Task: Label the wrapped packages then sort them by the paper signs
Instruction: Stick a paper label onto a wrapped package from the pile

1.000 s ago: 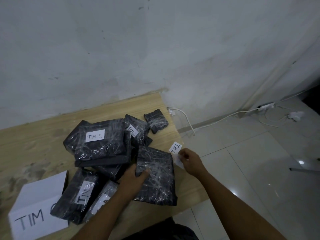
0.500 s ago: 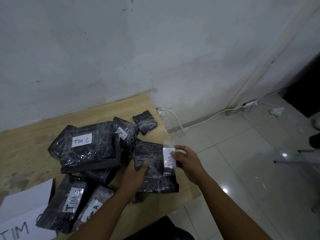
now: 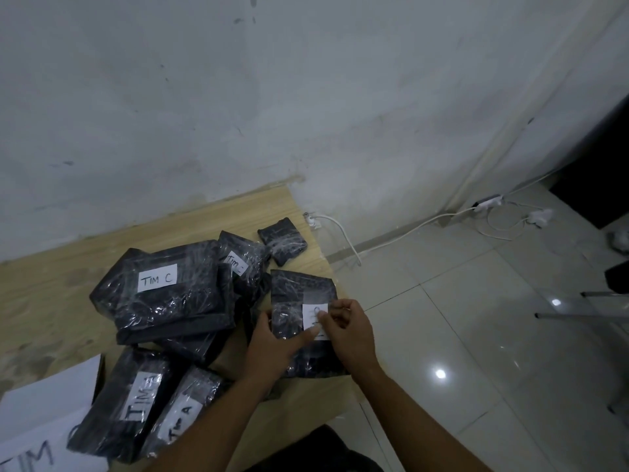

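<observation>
Label now down on wrapped package; half second ago right hand held it edge-on. Right grip pinches label; left hand thumb presses it, fingers spread flat. Package under both grips, at table edge. Looks light, soft, slippery film: grasp by sides.

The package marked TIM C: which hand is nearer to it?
Left. The left hand lies just right of the TIM C package; the right hand is farther right, on the white label.

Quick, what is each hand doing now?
Left hand: open, pressing the white label onto the package.
Right hand: pinching the label's edge.
</observation>
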Demonstrator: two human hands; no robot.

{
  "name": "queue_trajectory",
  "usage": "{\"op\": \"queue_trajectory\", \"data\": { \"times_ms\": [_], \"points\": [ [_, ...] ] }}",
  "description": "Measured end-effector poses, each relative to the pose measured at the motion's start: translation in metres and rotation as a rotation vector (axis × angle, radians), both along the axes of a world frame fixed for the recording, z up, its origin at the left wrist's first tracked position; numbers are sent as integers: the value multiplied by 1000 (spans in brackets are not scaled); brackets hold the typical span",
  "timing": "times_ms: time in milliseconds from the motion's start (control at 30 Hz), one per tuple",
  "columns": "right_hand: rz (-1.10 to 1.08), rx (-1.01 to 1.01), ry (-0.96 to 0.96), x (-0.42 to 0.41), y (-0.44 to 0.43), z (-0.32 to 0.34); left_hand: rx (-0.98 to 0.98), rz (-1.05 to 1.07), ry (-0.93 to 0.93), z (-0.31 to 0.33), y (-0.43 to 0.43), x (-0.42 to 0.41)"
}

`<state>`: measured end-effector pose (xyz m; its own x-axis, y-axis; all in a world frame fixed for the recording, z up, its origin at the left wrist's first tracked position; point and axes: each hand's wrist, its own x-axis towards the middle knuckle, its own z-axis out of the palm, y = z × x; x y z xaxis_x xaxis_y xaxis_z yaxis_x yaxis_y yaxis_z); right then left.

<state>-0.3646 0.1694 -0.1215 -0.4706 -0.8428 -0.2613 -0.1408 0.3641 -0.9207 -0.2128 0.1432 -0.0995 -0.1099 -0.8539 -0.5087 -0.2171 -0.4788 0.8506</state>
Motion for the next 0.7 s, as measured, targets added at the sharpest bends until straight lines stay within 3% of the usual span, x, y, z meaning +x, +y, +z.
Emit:
{"op": "queue_trajectory", "data": {
  "times_ms": [233, 433, 700],
  "points": [
    [-39, -59, 197, 4, -1, -7, -8, -43, 32, -4, 2, 6],
    [79, 120, -112, -8, -13, 1, -55, -118, 58, 2, 2, 11],
    [-49, 218, 38, -15, -25, 6, -54, -290, 75, 1, 3, 16]
  ]
}}
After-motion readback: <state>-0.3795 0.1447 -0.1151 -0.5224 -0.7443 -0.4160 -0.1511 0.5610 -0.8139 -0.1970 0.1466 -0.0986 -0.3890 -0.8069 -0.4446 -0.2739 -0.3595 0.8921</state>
